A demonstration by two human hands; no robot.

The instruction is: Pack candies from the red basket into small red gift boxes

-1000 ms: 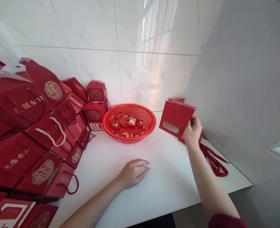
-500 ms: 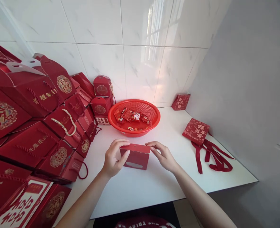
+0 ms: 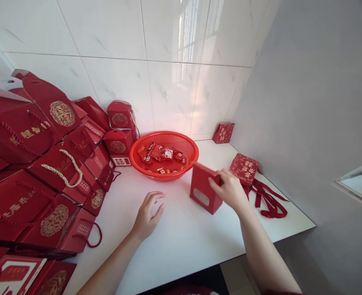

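My right hand grips a small red box with a cut-out window, standing it upright on the white table just in front of the red basket. My left hand hovers over the table to the left of the box, fingers apart, holding nothing. The basket holds several small red wrapped sweets.
A big heap of red gift boxes and bags fills the left side. A flat red box lies on red ribbons at the right; another small red box stands in the back corner. Tiled wall behind, grey wall right.
Half a second ago both hands held the box in front of me. Now my left hand has let go, and my right hand has carried the box to the right, turned upright.
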